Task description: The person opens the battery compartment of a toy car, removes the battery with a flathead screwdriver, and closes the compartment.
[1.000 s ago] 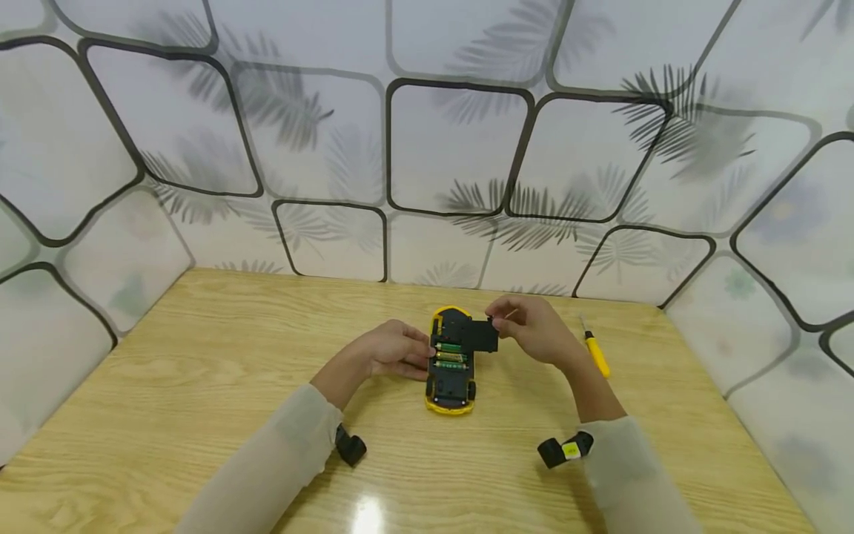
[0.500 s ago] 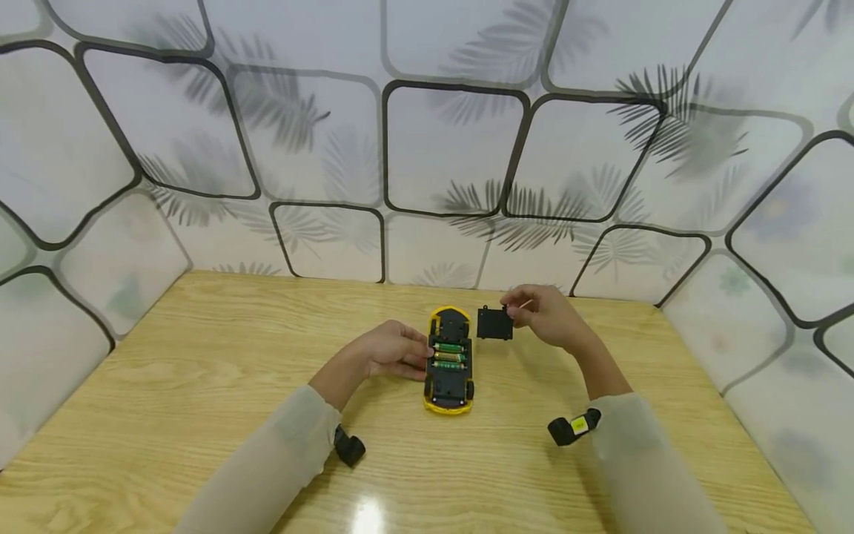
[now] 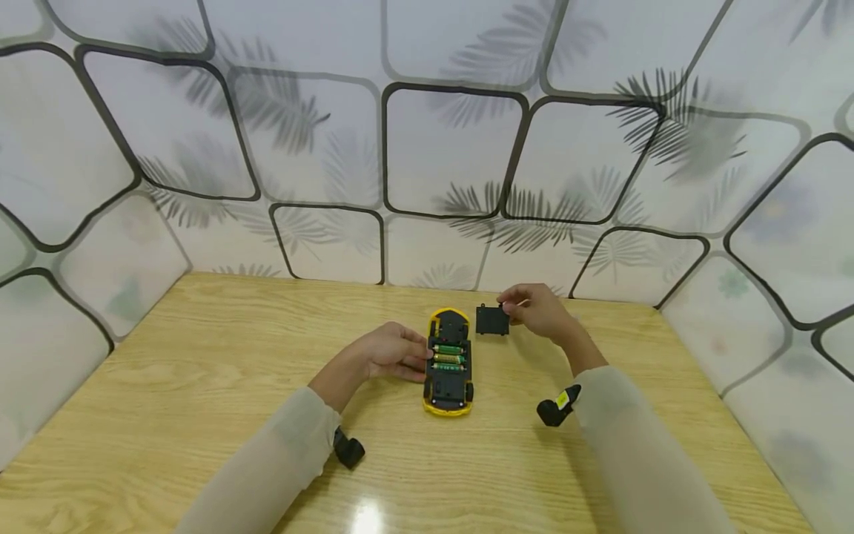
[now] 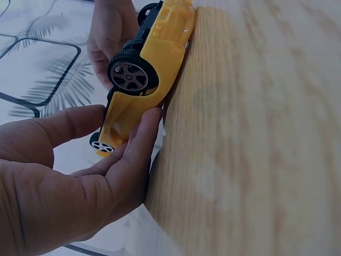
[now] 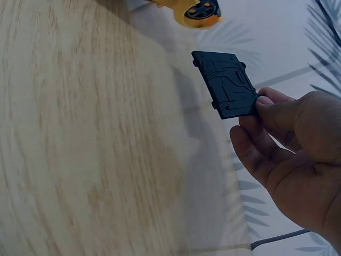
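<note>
While left grip [image 3: 394,351] holds upturned toy car [image 3: 449,387] by side, right grip [image 3: 542,313] pinches black cover [image 3: 491,320] by edge.

Table, pale wood grain; one toy car on it.
From where I stand: table [image 3: 167,386] surface glossy, grain running side to side, a glare patch [image 3: 367,517] towards the near side. Yellow-and-black toy car [image 3: 448,389] lies roof down, wheels up, lengthwise towards the far edge.
</note>
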Action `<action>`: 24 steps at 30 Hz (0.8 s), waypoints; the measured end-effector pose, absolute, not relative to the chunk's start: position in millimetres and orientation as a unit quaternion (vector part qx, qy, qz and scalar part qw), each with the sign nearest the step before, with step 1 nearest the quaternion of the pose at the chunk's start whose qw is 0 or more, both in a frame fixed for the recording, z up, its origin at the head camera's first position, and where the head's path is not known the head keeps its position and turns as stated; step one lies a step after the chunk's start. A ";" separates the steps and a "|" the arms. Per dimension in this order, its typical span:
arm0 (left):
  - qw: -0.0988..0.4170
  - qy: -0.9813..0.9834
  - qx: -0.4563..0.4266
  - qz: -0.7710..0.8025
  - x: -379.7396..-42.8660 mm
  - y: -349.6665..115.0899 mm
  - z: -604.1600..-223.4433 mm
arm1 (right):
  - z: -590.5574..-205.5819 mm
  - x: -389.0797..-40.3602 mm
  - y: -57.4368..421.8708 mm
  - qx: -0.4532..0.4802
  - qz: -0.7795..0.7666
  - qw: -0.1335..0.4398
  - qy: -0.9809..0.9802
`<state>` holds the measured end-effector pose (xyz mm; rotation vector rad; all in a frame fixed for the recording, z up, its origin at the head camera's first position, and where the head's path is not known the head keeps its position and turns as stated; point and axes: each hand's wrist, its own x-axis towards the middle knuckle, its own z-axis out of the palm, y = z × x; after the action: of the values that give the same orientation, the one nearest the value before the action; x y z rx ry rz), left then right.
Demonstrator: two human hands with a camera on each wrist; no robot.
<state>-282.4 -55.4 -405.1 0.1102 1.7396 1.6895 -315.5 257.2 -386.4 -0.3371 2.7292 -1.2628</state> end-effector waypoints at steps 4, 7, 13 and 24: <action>0.346 0.673 0.041 0.652 -282.1 -55.4 -405.8 | -395.7 -320.6 255.9 -0.095 -0.424 0.063 0.899; 0.346 0.673 0.041 0.652 -282.0 -55.3 -405.9 | -400.4 -323.8 255.4 -0.084 -0.422 0.064 0.900; 0.346 0.672 0.040 0.653 -281.8 -54.5 -405.6 | -404.2 -328.0 257.2 -0.090 -0.386 0.049 0.917; 0.349 0.666 0.044 0.658 -282.8 -55.2 -406.0 | -407.0 -332.7 259.2 -0.094 -0.332 0.046 0.938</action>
<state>-282.8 -55.2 -406.0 0.1130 1.7270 1.7044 -332.7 259.2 -407.0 -0.2859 2.8623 -1.0121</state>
